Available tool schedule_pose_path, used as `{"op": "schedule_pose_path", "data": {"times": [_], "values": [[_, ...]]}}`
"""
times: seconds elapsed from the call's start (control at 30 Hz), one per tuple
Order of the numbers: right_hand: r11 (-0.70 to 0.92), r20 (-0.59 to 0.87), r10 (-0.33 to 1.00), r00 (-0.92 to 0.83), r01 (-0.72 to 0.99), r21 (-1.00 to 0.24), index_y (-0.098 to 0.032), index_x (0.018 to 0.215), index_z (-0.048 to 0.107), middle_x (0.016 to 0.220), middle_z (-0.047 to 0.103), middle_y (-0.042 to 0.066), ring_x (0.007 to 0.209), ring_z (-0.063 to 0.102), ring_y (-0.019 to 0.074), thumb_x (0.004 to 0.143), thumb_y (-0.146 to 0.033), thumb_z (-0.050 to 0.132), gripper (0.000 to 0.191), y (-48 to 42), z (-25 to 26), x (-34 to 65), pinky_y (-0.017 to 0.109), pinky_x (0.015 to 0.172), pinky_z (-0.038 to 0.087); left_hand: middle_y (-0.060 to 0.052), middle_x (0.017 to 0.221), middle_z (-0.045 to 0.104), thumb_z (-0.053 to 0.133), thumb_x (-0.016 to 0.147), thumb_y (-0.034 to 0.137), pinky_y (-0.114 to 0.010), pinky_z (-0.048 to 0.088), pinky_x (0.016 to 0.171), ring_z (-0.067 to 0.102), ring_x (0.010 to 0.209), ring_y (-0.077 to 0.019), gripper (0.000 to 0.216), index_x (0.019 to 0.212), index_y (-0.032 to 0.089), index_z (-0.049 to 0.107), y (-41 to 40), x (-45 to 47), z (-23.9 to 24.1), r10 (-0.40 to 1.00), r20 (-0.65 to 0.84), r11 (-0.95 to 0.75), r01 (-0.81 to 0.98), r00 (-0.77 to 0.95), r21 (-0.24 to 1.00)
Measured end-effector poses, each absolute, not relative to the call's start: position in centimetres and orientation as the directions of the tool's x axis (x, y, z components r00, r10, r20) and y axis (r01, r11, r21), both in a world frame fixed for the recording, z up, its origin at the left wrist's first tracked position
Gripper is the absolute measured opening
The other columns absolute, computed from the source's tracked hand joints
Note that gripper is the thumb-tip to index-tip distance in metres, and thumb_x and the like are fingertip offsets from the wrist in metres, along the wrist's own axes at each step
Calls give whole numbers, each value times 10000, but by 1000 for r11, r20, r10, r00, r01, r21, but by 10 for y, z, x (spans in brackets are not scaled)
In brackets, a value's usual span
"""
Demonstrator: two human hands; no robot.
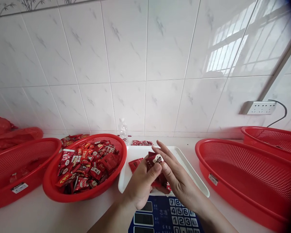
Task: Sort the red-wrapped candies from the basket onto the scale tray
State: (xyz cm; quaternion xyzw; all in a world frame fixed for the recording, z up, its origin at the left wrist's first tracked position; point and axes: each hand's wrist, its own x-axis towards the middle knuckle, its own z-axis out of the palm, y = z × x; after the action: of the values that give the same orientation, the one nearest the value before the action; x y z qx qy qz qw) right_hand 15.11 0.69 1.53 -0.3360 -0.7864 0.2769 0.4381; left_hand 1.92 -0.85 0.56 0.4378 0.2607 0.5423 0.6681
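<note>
My left hand (141, 186) and my right hand (180, 176) come together over the white tray (192, 166) of a weighing scale. Between them is a dark red snack packet (151, 160) with a white patch of print. The left fingers are wrapped around it, while the right thumb presses against it and the other right fingers stretch up along its side. More red packaging shows below the hands, partly hidden by them. A red packet (135, 164) lies on the tray's left side. Under my forearms is the scale's blue keypad and display panel (163, 212).
Left of the tray stands a red basket (49, 184) full of small red packets, with another red basket (38, 178) farther left. Red baskets (223, 186) stand at right. A clear bottle (123, 129) and several packets (142, 142) lie near the tiled wall, which carries a socket strip (259, 107).
</note>
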Motion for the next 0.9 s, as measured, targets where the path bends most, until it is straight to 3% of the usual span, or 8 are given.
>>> {"op": "schedule_pose_path", "data": {"times": [0.1,0.2,0.3,0.43,0.57,0.67,0.8,0.9], "values": [[568,463,792,-397,202,-798,-351,1449,274,1538,255,31,1407,218,243,952,-474,365,520,7,15,151,498,1098,303,0,682,574,674,748,532,-186,465,461,596,593,-127,428,973,179,585,-10,24,6,971,112,9,-500,212,866],[505,428,818,-384,125,-854,-357,1480,137,1525,280,70,1327,387,249,943,-500,374,604,10,15,153,487,1019,420,-31,797,640,700,730,513,-200,493,521,632,683,-149,414,962,185,602,-10,19,13,991,126,-81,-547,47,834],[521,479,821,-311,67,-851,-366,1461,191,1520,275,93,1247,475,258,925,-507,418,599,16,17,159,474,926,499,-18,848,656,743,689,488,-240,534,584,647,724,-160,411,949,204,602,-9,3,25,971,168,-236,-544,-172,805],[472,464,856,-228,-21,-881,-357,1401,332,1480,337,95,1235,475,278,901,-503,478,541,22,17,162,478,903,509,19,870,644,713,736,456,-283,556,689,645,763,-142,304,888,219,598,-7,-15,32,884,257,-432,-469,-392,771],[324,374,879,-296,-205,-924,-343,1413,313,1499,309,96,1320,379,289,904,-534,449,561,15,10,147,481,953,475,-38,979,664,604,835,466,-306,528,810,631,939,-190,284,991,230,625,-11,-4,24,858,383,-470,-222,-343,854],[281,340,879,-333,-214,-936,-338,1431,279,1507,301,85,1353,332,275,874,-576,475,637,4,6,130,484,1046,381,-67,1081,655,537,878,468,-308,506,867,605,1036,-212,307,1070,243,620,-17,15,11,851,464,-492,-63,-246,869],[337,376,875,-306,-175,-925,-362,1444,241,1490,341,43,1356,332,237,900,-552,446,611,-8,5,122,473,1115,276,-73,1098,657,530,871,493,-302,508,873,609,1050,-214,342,1091,244,611,-20,31,-5,839,453,-498,-91,-300,862],[402,401,830,-386,-84,-912,-383,1460,190,1529,271,18,1396,246,230,923,-537,404,598,-8,8,128,475,1124,250,-69,1031,674,580,840,495,-291,514,837,625,1003,-208,338,1042,228,635,-16,27,-3,853,355,-457,-220,-382,862]]}}
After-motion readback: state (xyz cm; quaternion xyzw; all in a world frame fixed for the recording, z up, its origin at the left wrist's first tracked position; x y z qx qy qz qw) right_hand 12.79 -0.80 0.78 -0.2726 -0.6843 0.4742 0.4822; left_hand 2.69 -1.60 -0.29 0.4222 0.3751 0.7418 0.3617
